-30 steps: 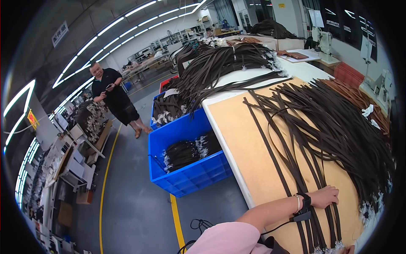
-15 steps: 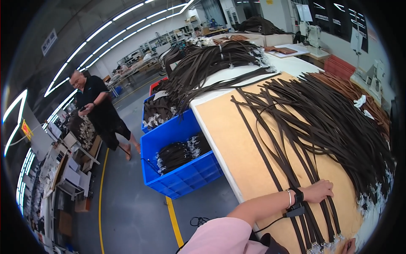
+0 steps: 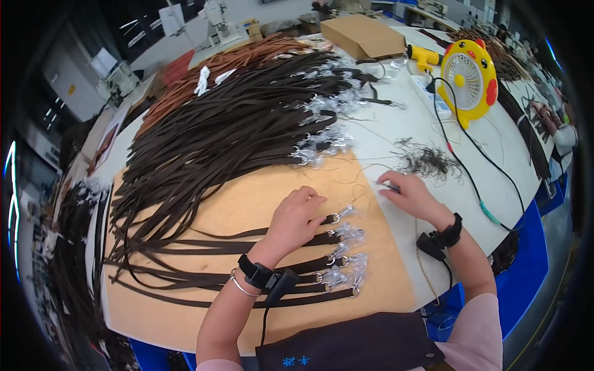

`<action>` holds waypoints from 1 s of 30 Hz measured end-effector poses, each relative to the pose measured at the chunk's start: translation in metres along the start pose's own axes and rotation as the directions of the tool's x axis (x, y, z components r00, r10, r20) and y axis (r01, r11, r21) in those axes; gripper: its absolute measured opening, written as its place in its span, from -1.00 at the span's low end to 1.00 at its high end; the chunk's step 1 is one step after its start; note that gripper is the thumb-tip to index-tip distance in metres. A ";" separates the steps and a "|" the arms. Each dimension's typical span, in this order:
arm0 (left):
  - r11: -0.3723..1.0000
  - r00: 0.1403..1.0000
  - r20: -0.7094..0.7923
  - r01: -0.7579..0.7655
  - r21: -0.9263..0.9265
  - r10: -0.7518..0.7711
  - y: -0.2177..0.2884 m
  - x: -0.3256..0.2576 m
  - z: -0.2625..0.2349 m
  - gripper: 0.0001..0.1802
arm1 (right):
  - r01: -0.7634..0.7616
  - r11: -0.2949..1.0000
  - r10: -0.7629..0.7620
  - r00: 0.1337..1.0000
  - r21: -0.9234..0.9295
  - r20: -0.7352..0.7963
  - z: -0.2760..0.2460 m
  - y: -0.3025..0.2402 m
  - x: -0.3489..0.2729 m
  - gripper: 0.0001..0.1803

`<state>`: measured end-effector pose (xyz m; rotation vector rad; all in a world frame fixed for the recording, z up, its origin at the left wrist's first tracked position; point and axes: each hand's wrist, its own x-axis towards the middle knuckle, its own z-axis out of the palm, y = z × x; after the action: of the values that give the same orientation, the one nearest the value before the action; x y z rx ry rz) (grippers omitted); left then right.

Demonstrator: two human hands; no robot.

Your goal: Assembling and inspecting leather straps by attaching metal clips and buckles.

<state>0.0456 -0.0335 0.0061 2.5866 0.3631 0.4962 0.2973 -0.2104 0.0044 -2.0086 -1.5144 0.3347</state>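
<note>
Several dark brown straps (image 3: 204,246) lie side by side across the tan board, with metal rings and clear-wrapped clasps (image 3: 351,234) at their right ends. Over the uppermost of these straps is my left hand (image 3: 294,222), its thumb and forefinger apart beside a ring, with nothing visible between them. My right hand (image 3: 408,195) is raised at the board's right edge, thumb and fingers closed around a small dark thing that I cannot make out. Loose thread trails over the board between the hands. A big pile of similar straps (image 3: 229,117) covers the far left part.
A tangle of dark thread (image 3: 427,159) lies on the white table beyond my right hand. Further back stand a yellow fan (image 3: 467,80) with a cable, a yellow tool (image 3: 424,57) and a cardboard box (image 3: 362,37). Brown straps (image 3: 247,52) lie behind the dark pile; blue crates (image 3: 526,272) are below the table.
The view has swung from the aisle and a standing person toward the table. My left hand, earlier resting on the straps, is now near their ringed ends; my right hand has come fully into view.
</note>
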 end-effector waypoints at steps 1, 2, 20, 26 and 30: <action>0.999 0.998 0.059 0.008 0.040 -0.010 0.006 0.005 0.010 -0.66 | -0.010 1.000 0.008 0.998 0.025 0.063 0.006 -0.014 0.001 -0.76; 0.997 0.993 0.115 0.017 0.076 -0.026 0.010 0.009 0.019 -0.68 | -0.021 0.999 0.014 0.991 0.048 0.133 0.010 -0.023 0.002 -0.75; 0.822 0.934 0.291 0.327 -0.466 -0.206 -0.012 -0.010 0.015 -0.86 | -0.314 0.821 0.110 0.907 -0.477 -0.407 -0.019 0.057 0.010 -0.75; 0.957 0.955 0.270 -0.043 -0.288 0.124 -0.006 -0.029 0.011 -0.78 | 0.074 0.997 -0.074 0.997 -0.005 0.011 0.041 -0.036 0.041 -0.78; 0.998 0.959 0.278 -0.050 -0.034 0.058 -0.017 -0.033 -0.039 -0.72 | 0.160 0.987 -0.152 0.968 -0.024 0.199 0.063 -0.016 0.058 -0.80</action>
<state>-0.0024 -0.0143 0.0208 2.5985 0.1872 0.1476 0.2701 -0.1341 -0.0270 -1.9176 -1.8029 0.4524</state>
